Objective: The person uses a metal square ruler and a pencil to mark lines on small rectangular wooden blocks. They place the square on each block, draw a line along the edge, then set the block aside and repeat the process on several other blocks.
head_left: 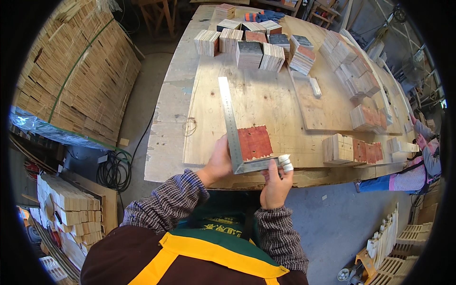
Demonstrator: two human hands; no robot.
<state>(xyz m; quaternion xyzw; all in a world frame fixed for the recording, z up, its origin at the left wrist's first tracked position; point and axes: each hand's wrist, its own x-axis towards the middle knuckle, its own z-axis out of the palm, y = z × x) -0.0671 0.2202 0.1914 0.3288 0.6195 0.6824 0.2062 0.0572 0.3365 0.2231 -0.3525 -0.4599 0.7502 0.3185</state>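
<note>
A steel try square (229, 114) with a ruled blade lies against a red-faced wooden block (255, 142). Its blade runs along the block's left edge, and its thicker stock crosses the near edge. My left hand (218, 160) is closed at the corner of the square, its fingers passing behind the blade. My right hand (275, 187) pinches the right end of the stock with the thumb on top; one finger is wrapped in white tape (286, 162). Whether the fingers also grip the block underneath is hidden.
Several layered plywood blocks (249, 54) cluster on the far part of the worktable (166, 109). More blocks (351, 71) line its right side. Stacked wood (80, 71) stands on the left, above coiled black cable (114, 173). Another person (408, 175) is at the right edge.
</note>
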